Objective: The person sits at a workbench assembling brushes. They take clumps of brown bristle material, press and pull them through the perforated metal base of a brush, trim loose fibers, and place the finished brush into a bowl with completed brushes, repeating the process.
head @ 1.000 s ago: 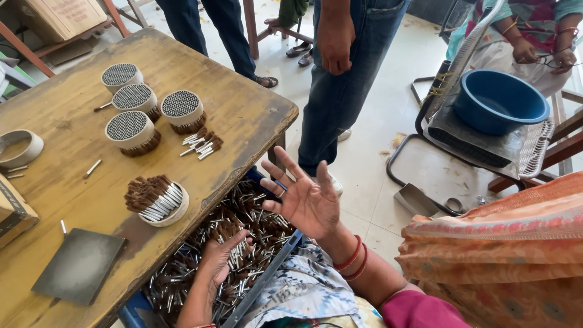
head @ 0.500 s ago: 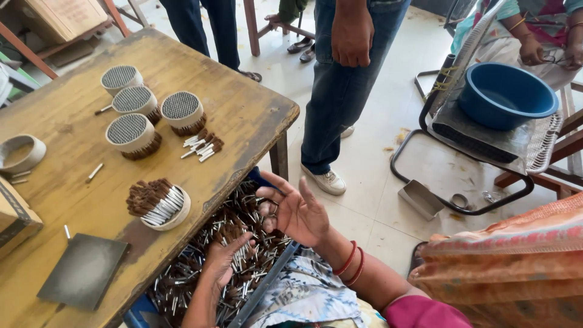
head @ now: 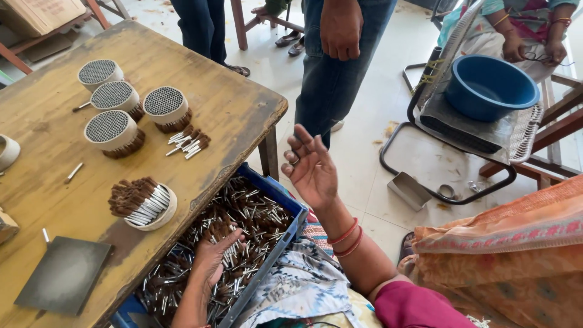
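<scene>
Sitting at a worn wooden bench [head: 182, 54], a person works over a blue plastic crate [head: 280, 234] tucked against its edge, filled with a loose heap of small tubes, white at one end and brown at the other [head: 255, 209]. The left hand [head: 215, 258] is down in the crate, fingers spread and pressed into the heap; whether anything is pinched beneath them cannot be told. The right hand [head: 313, 167] is raised beside the crate, palm facing in, fingers loosely open and holding nothing. A second ago its fingers were splayed wide; now they have drawn closer together and the hand has lifted higher, so it looks idle while the left does the sorting.

On the bench sit four round white holders packed tight with tubes [head: 115, 130], a small loose bunch [head: 188, 143], and a shallow white dish of gathered tubes [head: 143, 203]. A dark flat plate [head: 64, 276] lies near the front edge. Beyond, someone in jeans [head: 331, 73] stands, and a blue basin [head: 489, 88] rests on a chair.
</scene>
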